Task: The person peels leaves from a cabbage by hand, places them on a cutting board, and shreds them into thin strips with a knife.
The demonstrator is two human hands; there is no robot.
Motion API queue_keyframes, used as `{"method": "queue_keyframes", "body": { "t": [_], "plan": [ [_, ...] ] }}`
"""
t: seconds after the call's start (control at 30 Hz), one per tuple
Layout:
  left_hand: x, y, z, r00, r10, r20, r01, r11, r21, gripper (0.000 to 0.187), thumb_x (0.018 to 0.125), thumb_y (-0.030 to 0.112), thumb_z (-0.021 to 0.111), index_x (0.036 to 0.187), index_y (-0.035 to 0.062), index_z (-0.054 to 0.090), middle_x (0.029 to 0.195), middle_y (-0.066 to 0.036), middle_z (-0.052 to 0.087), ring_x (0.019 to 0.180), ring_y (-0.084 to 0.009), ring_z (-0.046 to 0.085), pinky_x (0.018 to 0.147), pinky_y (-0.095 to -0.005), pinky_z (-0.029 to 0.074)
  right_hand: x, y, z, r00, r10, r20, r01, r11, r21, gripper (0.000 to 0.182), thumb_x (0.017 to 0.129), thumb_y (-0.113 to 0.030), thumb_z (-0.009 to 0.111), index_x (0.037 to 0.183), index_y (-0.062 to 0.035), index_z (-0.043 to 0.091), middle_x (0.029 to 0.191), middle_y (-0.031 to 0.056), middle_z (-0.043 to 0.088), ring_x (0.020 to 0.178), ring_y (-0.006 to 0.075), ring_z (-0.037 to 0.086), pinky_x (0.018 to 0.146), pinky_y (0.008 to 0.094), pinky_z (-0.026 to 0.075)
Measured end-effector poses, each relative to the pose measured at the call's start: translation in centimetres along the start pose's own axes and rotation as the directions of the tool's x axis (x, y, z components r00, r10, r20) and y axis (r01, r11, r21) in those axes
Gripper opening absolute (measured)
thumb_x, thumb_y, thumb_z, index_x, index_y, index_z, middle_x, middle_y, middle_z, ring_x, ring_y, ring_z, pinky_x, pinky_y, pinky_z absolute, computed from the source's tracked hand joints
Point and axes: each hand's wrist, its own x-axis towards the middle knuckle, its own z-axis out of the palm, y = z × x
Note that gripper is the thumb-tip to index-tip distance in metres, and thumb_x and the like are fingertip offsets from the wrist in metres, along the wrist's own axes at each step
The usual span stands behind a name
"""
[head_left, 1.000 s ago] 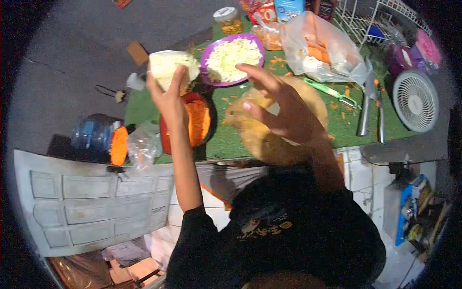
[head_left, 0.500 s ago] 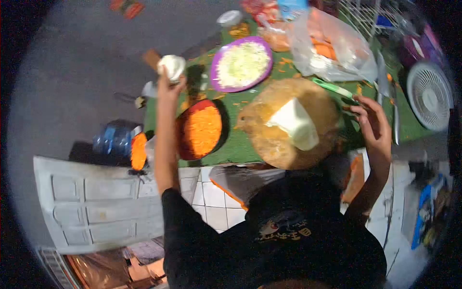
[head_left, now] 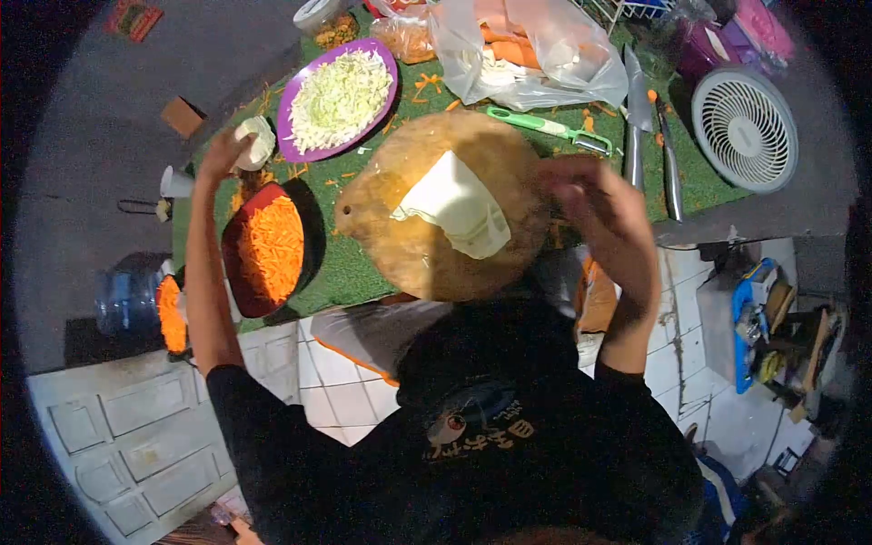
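My left hand [head_left: 223,156] is at the table's far left edge, its fingers on a pale cabbage chunk [head_left: 255,143]. My right hand [head_left: 599,204] hovers by the right edge of a round wooden cutting board [head_left: 400,250], its fingers dark and blurred. On that board lies a larger cut wedge of cabbage [head_left: 459,209], apart from both hands. Beyond the right hand lies a green-handled peeler [head_left: 549,127]. Shredded cabbage fills a purple plate [head_left: 389,95] right of the left hand. Nearer me stands a dark red bowl [head_left: 238,272] of grated carrot [head_left: 274,247].
Two knives [head_left: 634,136] lie right of the board, beside a white fan-like round grille [head_left: 745,127]. A clear plastic bag [head_left: 599,77] with carrots stands at the back, near a lidded jar [head_left: 331,27]. Carrot shreds dot the green mat [head_left: 350,272].
The view has shifted, so the table appears further left. My left hand has brought the cabbage chunk close beside the purple plate. My right hand has moved from the peeler to the board's edge.
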Motion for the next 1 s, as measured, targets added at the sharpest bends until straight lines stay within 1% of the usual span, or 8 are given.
{"method": "queue_keyframes", "body": {
  "t": [0.1,0.2,0.27,0.4,0.47,0.57,0.7,1.0],
  "plan": [
    [-2.9,3.8,-1.7,0.963,0.058,-0.263,0.071,0.888,0.454,0.067,0.088,0.053,0.064,0.133,0.0045,0.055,0.12,-0.025,0.063,0.11,-0.0394,0.062,0.089,-0.0474,0.05,3.7,-1.1,1.7,0.972,0.166,0.166,-0.14,0.977,-0.16,0.03,0.09,-0.006,0.062,0.12,-0.0029,0.061,0.11,0.0105,0.07,0.097,0.0203,0.067,0.088,0.0324,0.051],
    [-7.5,12.4,-3.4,0.737,0.348,-0.58,-0.087,0.899,0.429,0.047,0.096,0.042,0.055,0.122,0.0035,0.063,0.111,-0.024,0.065,0.105,-0.0412,0.063,0.088,-0.0459,0.051,6.9,0.1,3.5,0.92,-0.056,0.389,0.168,0.951,-0.259,0.034,0.094,-0.016,0.062,0.125,-0.0021,0.06,0.114,0.0129,0.067,0.105,0.0218,0.064,0.096,0.0315,0.048],
    [-13.1,20.2,-1.9,0.734,0.351,-0.581,-0.415,0.909,0.025,0.038,0.097,0.037,0.055,0.115,0.0053,0.066,0.105,-0.021,0.067,0.1,-0.0412,0.064,0.087,-0.046,0.05,8.2,0.9,5.0,0.895,-0.161,0.416,0.328,0.87,-0.368,0.034,0.094,-0.016,0.063,0.125,-0.0042,0.06,0.119,0.0136,0.065,0.107,0.0282,0.063,0.097,0.0359,0.048],
    [-21.5,28.7,6.8,0.738,0.489,-0.466,-0.564,0.825,-0.027,0.024,0.09,0.025,0.061,0.106,0.0096,0.069,0.1,-0.018,0.067,0.096,-0.0362,0.064,0.084,-0.0437,0.051,10.8,3.5,6.4,0.791,-0.052,0.61,0.384,0.818,-0.429,0.035,0.088,-0.015,0.067,0.121,-0.0033,0.063,0.119,0.0153,0.059,0.116,0.0342,0.053,0.101,0.0396,0.043],
    [-21.9,29.3,9.4,0.832,0.473,-0.291,-0.553,0.75,-0.362,0.023,0.087,0.024,0.062,0.101,0.0062,0.068,0.099,-0.017,0.066,0.096,-0.0343,0.064,0.08,-0.0453,0.052,11.8,3.7,6.6,0.74,-0.021,0.672,0.428,0.786,-0.446,0.034,0.085,-0.013,0.068,0.117,-0.0022,0.064,0.112,0.0167,0.058,0.115,0.0338,0.052,0.1,0.0399,0.042],
    [-19.9,29.0,13.5,0.81,0.519,-0.274,-0.539,0.842,0.001,0.026,0.086,0.025,0.064,0.1,0.0044,0.067,0.096,-0.017,0.065,0.096,-0.0346,0.063,0.078,-0.0465,0.051,12.3,3.5,6.1,0.666,-0.095,0.74,0.549,0.734,-0.401,0.028,0.084,-0.012,0.069,0.11,-0.0018,0.066,0.103,0.0171,0.061,0.102,0.0331,0.058,0.091,0.0418,0.047],
    [-18.7,28.1,14.7,0.814,0.527,-0.244,-0.558,0.826,-0.08,0.034,0.082,0.03,0.065,0.103,0.0034,0.067,0.093,-0.02,0.066,0.088,-0.0353,0.065,0.079,-0.0461,0.051,12.3,3.6,5.6,0.683,-0.056,0.729,0.441,0.826,-0.35,0.025,0.082,-0.014,0.074,0.103,-0.0022,0.066,0.09,0.0122,0.065,0.08,0.0268,0.062,0.072,0.0363,0.05],
    [-18.8,27.6,14.8,0.764,0.605,-0.224,-0.634,0.637,-0.439,0.019,0.084,0.02,0.064,0.091,0.003,0.06,0.084,-0.015,0.062,0.083,-0.0311,0.064,0.074,-0.0422,0.05,10.3,0.9,5.0,0.705,-0.013,0.709,0.373,0.857,-0.355,0.015,0.084,-0.007,0.068,0.098,-0.0007,0.066,0.093,0.0137,0.061,0.089,0.0319,0.061,0.079,0.0391,0.05]
  ]
}}
